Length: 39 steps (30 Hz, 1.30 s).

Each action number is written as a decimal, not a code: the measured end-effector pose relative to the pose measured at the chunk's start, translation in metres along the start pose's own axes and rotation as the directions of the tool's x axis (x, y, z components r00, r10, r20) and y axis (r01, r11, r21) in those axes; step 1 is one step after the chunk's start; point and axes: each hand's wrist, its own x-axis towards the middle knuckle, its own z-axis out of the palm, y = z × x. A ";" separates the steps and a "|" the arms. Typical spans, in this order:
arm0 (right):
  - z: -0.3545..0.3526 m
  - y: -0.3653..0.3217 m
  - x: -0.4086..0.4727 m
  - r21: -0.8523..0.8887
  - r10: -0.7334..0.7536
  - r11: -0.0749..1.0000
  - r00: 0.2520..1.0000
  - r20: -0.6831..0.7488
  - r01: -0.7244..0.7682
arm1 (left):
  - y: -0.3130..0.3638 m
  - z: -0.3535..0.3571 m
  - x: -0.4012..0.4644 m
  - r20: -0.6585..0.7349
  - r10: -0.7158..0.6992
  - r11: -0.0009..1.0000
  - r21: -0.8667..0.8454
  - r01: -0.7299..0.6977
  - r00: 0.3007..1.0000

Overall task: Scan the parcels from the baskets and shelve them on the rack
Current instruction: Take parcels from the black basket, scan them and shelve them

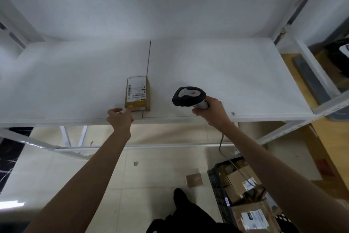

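Note:
A small yellow-brown cardboard parcel with a white barcode label on top lies on the white rack shelf, close to the front edge. My left hand reaches up to the parcel's near left corner, fingertips touching it. My right hand grips the handle of a black and grey barcode scanner, held over the shelf to the right of the parcel. The scanner's cable hangs down toward the floor. At bottom right a black plastic basket holds several more cardboard parcels.
A thin grey divider rod stands upright on the shelf behind the parcel. Another shelf board spans overhead. White rack posts stand at the right, with dark items beyond them. Scraps of cardboard lie on the tiled floor below.

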 end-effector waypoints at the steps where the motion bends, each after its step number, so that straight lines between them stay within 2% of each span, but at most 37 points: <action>1: -0.002 0.002 -0.008 0.002 0.005 1.000 1.000 -0.012 -0.005 | -0.001 -0.002 -0.006 0.006 0.040 0.999 0.016 -0.040 0.999; 5: -0.012 0.012 -0.052 0.021 0.042 0.999 0.997 -0.058 -0.041 | -0.010 -0.002 -0.041 0.170 0.146 0.987 0.048 -0.156 0.975; 10: -0.023 0.035 -0.112 0.049 0.105 0.994 0.989 -0.100 -0.101 | -0.028 0.011 -0.101 0.422 0.231 0.951 0.093 -0.296 0.877; 14: -0.037 0.062 -0.162 0.058 0.158 0.987 0.975 -0.154 -0.151 | -0.051 0.025 -0.145 0.620 0.198 0.918 0.154 -0.365 0.759; 18: -0.062 0.095 -0.208 0.068 0.207 0.978 0.950 -0.232 -0.197 | -0.069 0.047 -0.184 0.754 0.123 0.886 0.209 -0.414 0.645; 24: -0.114 0.146 -0.262 0.127 0.325 0.946 0.885 -0.333 -0.299 | -0.087 0.100 -0.245 0.861 0.055 0.833 0.239 -0.499 0.505; 28: -0.147 0.189 -0.295 0.205 0.422 0.906 0.812 -0.402 -0.370 | -0.105 0.148 -0.291 0.904 -0.002 0.793 0.262 -0.551 0.427; 34: -0.189 0.259 -0.332 0.306 0.530 0.845 0.761 -0.375 -0.438 | -0.148 0.217 -0.359 0.928 -0.113 0.742 0.316 -0.592 0.354; 39: -0.194 0.309 -0.346 0.476 0.642 0.748 0.685 -0.344 -0.463 | -0.192 0.254 -0.382 0.919 -0.231 0.694 0.385 -0.608 0.319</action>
